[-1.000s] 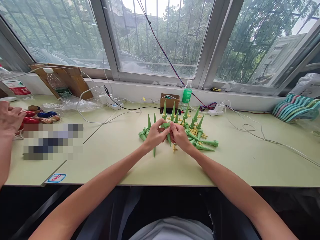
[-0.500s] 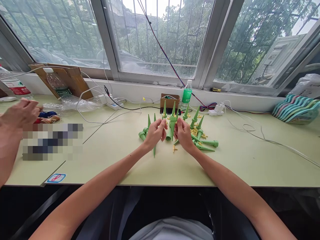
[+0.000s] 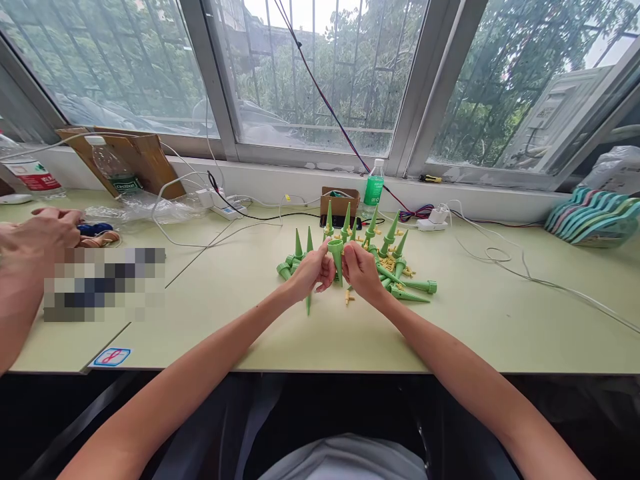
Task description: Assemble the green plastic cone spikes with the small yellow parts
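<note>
A green plastic plant-watering spike (image 3: 335,251) is held between my hands, its open wide end up and its point down. My left hand (image 3: 311,272) grips it near the rim, fingers curled. My right hand (image 3: 362,268) is closed in a pinch at the spike's right side, with a bit of a small yellow valve (image 3: 343,251) showing at the fingertips; most of it is hidden. Behind my hands stand several green spikes (image 3: 391,233) with yellow valves at their bases. Other spikes (image 3: 417,286) lie to the right, around loose yellow valves (image 3: 390,265). One yellow valve (image 3: 349,297) lies in front.
Left of me a co-worker's hand (image 3: 47,230) is over red and blue items. A small cardboard box (image 3: 340,200), a phone and a green-labelled bottle (image 3: 374,183) stand at the back. White cables (image 3: 525,267) cross the table at right, near pastel hangers (image 3: 590,217).
My hands parted slightly, then came closer again. The spike between them now shows its open end upward. The co-worker's hand has moved to the right.
</note>
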The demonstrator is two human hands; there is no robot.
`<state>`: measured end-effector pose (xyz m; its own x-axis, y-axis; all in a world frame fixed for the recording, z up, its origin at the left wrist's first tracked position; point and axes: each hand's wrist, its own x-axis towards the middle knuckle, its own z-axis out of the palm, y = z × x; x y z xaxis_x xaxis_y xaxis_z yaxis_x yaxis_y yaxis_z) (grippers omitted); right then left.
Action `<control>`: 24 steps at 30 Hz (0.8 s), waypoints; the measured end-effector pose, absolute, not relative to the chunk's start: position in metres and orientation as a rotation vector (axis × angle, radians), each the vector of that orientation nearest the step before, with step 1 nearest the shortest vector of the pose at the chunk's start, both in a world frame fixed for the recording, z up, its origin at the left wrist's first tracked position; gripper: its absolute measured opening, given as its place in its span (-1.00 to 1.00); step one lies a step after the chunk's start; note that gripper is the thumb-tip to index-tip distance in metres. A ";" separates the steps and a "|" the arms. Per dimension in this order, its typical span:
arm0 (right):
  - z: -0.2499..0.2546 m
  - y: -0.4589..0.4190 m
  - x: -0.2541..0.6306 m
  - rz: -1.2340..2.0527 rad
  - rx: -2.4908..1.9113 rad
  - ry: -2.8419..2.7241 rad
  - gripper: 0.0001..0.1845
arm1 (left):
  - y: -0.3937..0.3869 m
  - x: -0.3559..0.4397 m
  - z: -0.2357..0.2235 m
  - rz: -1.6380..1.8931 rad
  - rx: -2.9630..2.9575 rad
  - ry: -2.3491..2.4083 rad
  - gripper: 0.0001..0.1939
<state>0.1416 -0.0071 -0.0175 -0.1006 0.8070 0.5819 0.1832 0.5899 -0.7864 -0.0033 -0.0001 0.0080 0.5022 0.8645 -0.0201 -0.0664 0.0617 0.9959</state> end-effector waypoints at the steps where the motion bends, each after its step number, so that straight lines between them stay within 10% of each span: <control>1: -0.018 -0.007 0.141 0.652 -0.846 -1.624 -0.51 | 0.001 -0.004 0.008 0.816 1.325 0.772 -0.23; 24: -0.012 -0.003 0.148 0.582 -0.860 -1.664 -0.47 | 0.001 -0.004 0.007 0.700 1.282 0.756 -0.19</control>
<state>0.1477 -0.0032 -0.0121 -0.1152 0.7879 0.6049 0.2396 0.6130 -0.7529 -0.0041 0.0012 0.0067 0.5787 0.8091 -0.1022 -0.0395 0.1530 0.9874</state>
